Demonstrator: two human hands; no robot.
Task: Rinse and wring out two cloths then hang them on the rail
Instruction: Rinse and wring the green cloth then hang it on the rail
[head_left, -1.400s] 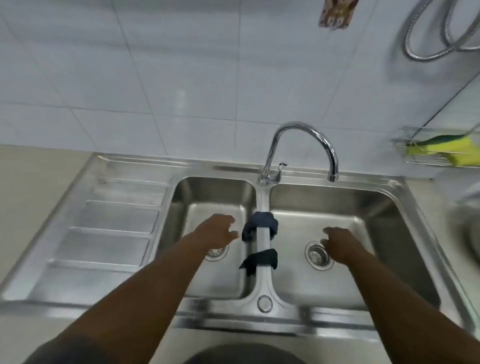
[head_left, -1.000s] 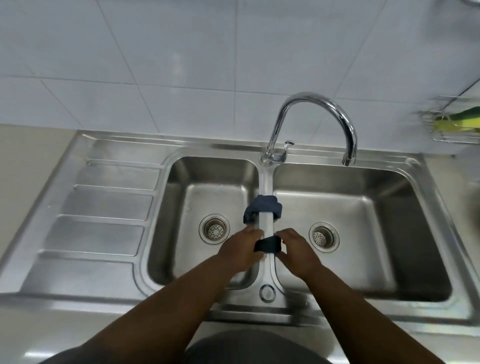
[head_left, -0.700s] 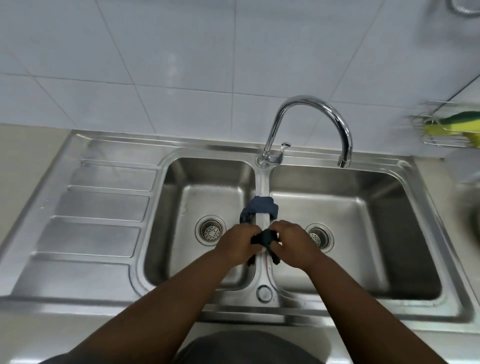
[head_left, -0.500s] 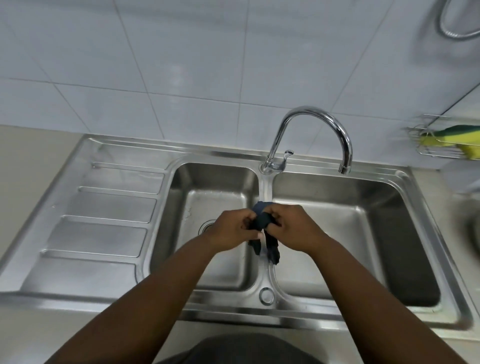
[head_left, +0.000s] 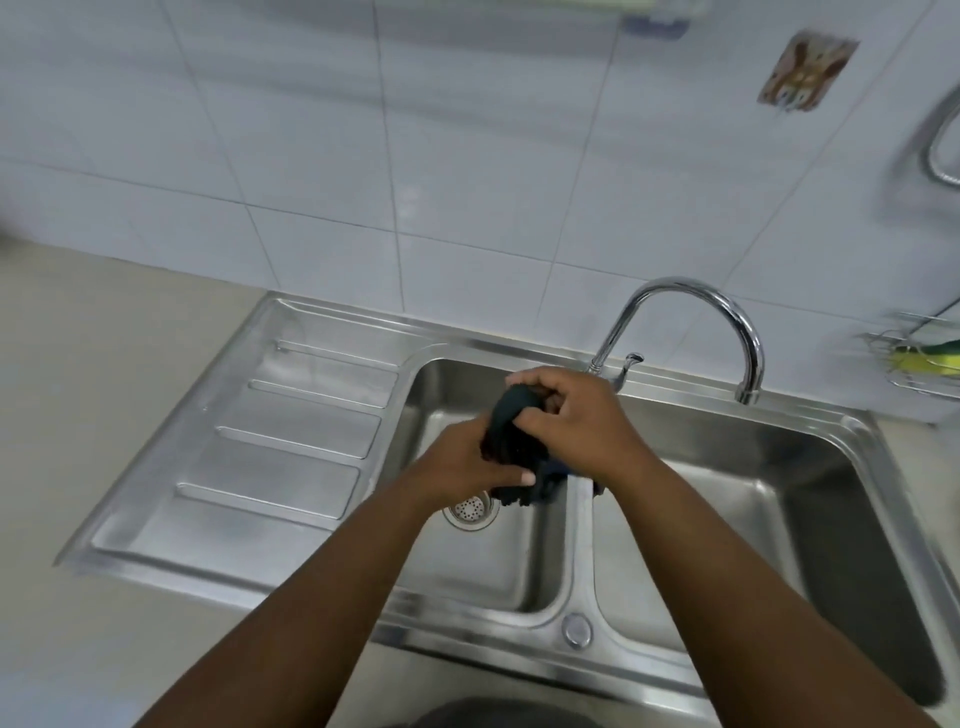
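A dark blue cloth (head_left: 511, 436) is bunched between both hands above the sink's (head_left: 852, 431) left basin, near the divider. My left hand (head_left: 460, 467) grips its lower part from the left. My right hand (head_left: 576, 421) grips the upper part from the right. Some dark blue fabric (head_left: 550, 475) shows under my right hand; I cannot tell whether it belongs to the second cloth. The curved chrome tap (head_left: 727, 317) stands behind, with no water running. A pale rail (head_left: 519, 5) runs blurred along the top edge.
A ribbed steel draining board (head_left: 280, 436) lies left of the basins. A wire rack (head_left: 919, 358) with a yellow-green sponge hangs at the right wall. A metal hose (head_left: 940, 150) loops at the upper right. Beige counter (head_left: 78, 389) surrounds the sink.
Both hands reached to the divider, took hold of a dark cloth and lifted it off. They now hold it bunched higher, over the left basin. The camera tilted upward.
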